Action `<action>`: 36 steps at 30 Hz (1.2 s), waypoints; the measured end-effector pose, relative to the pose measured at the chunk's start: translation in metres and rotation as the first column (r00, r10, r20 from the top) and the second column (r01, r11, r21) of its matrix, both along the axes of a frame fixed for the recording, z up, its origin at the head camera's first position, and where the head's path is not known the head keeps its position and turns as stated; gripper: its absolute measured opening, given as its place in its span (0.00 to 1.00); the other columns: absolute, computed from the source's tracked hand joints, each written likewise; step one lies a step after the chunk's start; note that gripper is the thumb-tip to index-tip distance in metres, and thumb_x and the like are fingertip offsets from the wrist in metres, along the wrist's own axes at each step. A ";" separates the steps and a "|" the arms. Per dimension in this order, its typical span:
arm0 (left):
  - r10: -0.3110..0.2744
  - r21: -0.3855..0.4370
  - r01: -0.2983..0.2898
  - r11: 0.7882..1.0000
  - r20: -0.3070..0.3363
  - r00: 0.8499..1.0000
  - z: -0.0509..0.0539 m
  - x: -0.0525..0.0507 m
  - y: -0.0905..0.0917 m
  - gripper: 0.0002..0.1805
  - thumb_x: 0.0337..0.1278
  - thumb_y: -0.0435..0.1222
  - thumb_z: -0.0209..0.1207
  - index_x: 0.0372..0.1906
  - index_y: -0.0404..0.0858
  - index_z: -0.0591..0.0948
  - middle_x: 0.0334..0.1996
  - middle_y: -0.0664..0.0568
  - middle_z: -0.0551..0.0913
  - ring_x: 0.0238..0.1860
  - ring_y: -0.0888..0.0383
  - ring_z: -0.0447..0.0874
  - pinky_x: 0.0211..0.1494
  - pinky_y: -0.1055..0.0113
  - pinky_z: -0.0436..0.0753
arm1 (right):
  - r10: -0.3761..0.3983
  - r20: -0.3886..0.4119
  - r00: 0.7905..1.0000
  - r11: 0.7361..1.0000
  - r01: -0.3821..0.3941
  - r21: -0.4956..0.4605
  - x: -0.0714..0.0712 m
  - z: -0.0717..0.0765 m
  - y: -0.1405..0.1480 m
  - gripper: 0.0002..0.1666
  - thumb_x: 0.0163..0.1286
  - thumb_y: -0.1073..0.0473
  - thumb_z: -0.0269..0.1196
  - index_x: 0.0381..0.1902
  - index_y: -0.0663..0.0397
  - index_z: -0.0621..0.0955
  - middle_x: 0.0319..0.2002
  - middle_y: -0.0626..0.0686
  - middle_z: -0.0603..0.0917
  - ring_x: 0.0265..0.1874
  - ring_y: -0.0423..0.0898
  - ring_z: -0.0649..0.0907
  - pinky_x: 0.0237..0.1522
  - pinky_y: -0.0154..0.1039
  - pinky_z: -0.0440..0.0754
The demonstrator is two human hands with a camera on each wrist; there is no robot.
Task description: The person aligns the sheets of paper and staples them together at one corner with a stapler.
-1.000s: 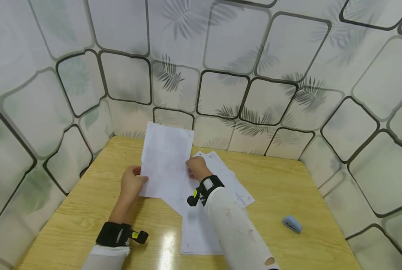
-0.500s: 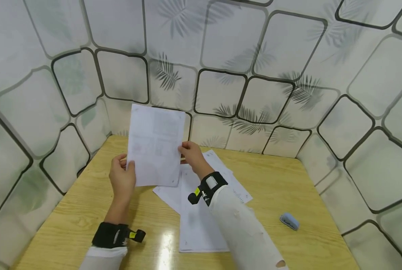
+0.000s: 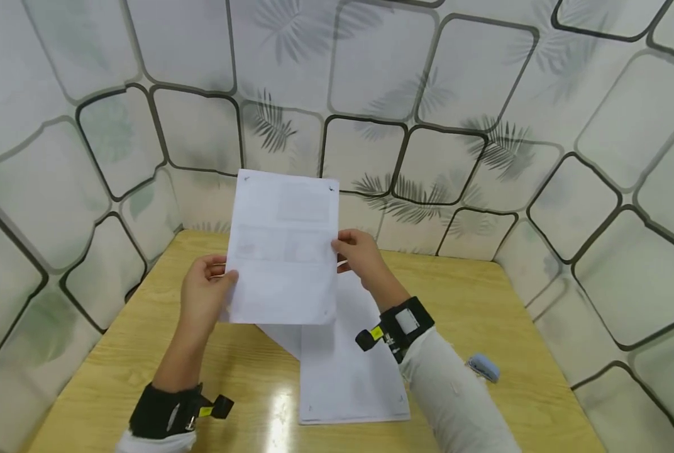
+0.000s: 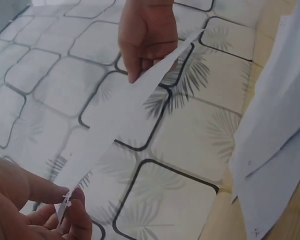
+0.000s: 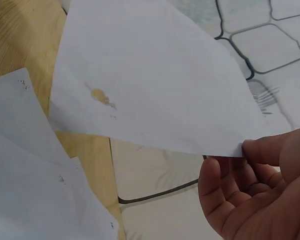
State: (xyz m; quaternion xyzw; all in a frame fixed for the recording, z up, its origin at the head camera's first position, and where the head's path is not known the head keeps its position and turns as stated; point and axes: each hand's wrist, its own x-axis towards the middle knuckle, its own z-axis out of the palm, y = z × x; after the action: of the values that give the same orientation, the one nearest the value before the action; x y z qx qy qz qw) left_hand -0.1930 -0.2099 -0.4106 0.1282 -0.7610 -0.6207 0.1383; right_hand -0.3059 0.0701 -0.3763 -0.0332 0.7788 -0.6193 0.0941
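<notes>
Head view: your left hand (image 3: 201, 294), right hand (image 3: 365, 257) pinch sheet (image 3: 283, 248) before desk's (image 3: 456, 289) far edge; likely light, crease-prone; hold sides.

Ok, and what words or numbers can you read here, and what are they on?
None can be read.
Held sheet: faint grey shapes and corner marks, too blurred.
Papers on the table: tiny marks, too small.
Left wrist strap: pale marks, too small.
Small blue object: no readable lettering.
</notes>
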 end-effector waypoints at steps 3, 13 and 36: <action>-0.087 -0.008 0.087 0.996 0.021 0.996 0.014 0.008 0.008 0.26 0.68 0.31 0.62 0.67 0.35 0.70 0.52 0.40 0.80 0.44 0.55 0.82 0.41 0.69 0.83 | 0.012 -0.032 0.999 1.000 -0.012 -0.005 0.012 0.007 0.021 0.17 0.76 0.57 0.63 0.58 0.58 0.79 0.47 0.58 0.83 0.37 0.51 0.85 0.33 0.41 0.86; -0.379 -0.012 0.384 0.923 0.123 0.917 0.030 0.024 0.023 0.32 0.70 0.29 0.60 0.75 0.32 0.63 0.53 0.36 0.78 0.45 0.53 0.85 0.42 0.65 0.85 | -0.007 -0.041 0.999 1.000 0.007 -0.014 0.057 0.014 0.063 0.16 0.75 0.60 0.63 0.56 0.62 0.78 0.42 0.56 0.83 0.33 0.49 0.84 0.31 0.40 0.85; -0.497 0.104 0.486 0.868 0.161 0.853 0.000 0.040 0.048 0.15 0.74 0.35 0.58 0.55 0.28 0.75 0.40 0.42 0.80 0.34 0.51 0.82 0.31 0.59 0.86 | -0.021 0.004 1.000 1.000 0.021 -0.010 0.117 -0.021 0.112 0.17 0.76 0.61 0.62 0.55 0.68 0.77 0.38 0.57 0.83 0.28 0.49 0.83 0.32 0.39 0.84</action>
State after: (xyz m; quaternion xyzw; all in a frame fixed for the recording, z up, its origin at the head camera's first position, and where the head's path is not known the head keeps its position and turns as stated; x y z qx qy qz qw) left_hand -0.1531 -0.1614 -0.4105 -0.0102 -0.7590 -0.6434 -0.0992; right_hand -0.1892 0.1824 -0.3971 -0.0245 0.7756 -0.6244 0.0891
